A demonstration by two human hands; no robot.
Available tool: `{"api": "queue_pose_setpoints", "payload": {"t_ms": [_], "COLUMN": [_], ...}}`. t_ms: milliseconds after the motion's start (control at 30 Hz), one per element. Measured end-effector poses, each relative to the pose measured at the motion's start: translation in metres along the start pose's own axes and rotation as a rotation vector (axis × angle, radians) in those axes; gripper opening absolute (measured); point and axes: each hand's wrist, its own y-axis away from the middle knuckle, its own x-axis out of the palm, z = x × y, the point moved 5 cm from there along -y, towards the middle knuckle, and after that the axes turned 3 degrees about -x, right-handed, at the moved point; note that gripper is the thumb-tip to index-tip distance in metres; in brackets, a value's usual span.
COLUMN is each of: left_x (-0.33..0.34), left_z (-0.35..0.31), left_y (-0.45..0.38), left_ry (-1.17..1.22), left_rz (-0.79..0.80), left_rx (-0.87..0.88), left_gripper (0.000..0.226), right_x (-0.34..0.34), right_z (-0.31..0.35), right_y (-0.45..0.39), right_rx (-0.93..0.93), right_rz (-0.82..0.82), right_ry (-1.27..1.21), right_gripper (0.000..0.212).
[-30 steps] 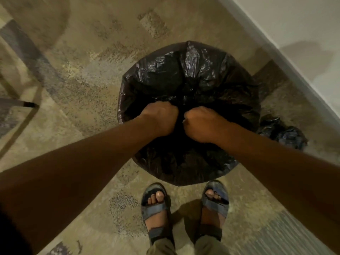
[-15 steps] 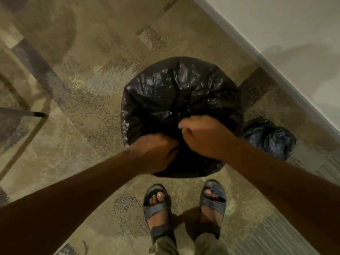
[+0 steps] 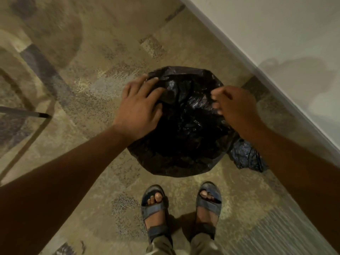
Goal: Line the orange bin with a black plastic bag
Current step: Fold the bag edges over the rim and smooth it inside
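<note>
A thin dark rod (image 3: 25, 113) pokes in over the carpet (image 3: 77, 100), well to the left of the black bag (image 3: 184, 126). The left hand (image 3: 139, 109) lies flat on the bag's left side, fingers (image 3: 152, 81) spread wide and pressing on the plastic rather than gripping it. The bag covers the whole round top of the bin, so no orange shows. At the bag's right edge the right hand (image 3: 237, 109) has its fingertips (image 3: 215, 94) curled together; they look pinched on a fold of plastic, though blur makes this uncertain. Just right of the bag, touching its lower edge, lies one crumpled dark bundle (image 3: 246, 157), near the wall (image 3: 276, 43). Below the bag stand two sandalled feet (image 3: 154, 205). Count: one bag on the bin, one bundle, two hands. Half a second ago both hands were fists meeting at the bag's near side; now they are apart, the left one opened.
</note>
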Motion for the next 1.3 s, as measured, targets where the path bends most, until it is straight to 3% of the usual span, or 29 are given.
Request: {"api": "queue_pose_setpoints", "payload": {"t_ms": [67, 200, 300, 433, 533, 767, 1300], "left_x": [-0.007, 0.005, 0.009, 0.013, 0.023, 0.023, -0.007], "left_z": [0.014, 0.046, 0.045, 0.049, 0.052, 0.049, 0.006], "left_y": [0.023, 0.07, 0.084, 0.09, 0.093, 0.086, -0.01], "left_ry": [0.155, 0.568, 0.808, 0.814, 0.89, 0.808, 0.77], "left_rz": [-0.109, -0.082, -0.049, -0.026, 0.039, 0.139, 0.0], "left_rx": [-0.204, -0.733, -0.895, -0.947, -0.994, -0.992, -0.834], "left_gripper": [0.045, 0.04, 0.034, 0.032, 0.03, 0.032, 0.031], "right_x": [-0.018, -0.03, -0.022, -0.003, 0.004, 0.006, -0.063], "right_z": [-0.024, -0.067, -0.082, -0.085, -0.085, -0.086, -0.09], "right_y": [0.023, 0.064, 0.081, 0.087, 0.087, 0.081, 0.025], "right_rx": [0.048, 0.219, 0.257, 0.303, 0.332, 0.357, 0.299], "right_rz": [-0.112, -0.163, -0.109, -0.095, -0.084, -0.099, -0.181], "right_ry": [0.049, 0.102, 0.062, -0.057, -0.098, -0.031, -0.136], "right_gripper": [0.02, 0.031, 0.04, 0.058, 0.04, 0.035, 0.054]}}
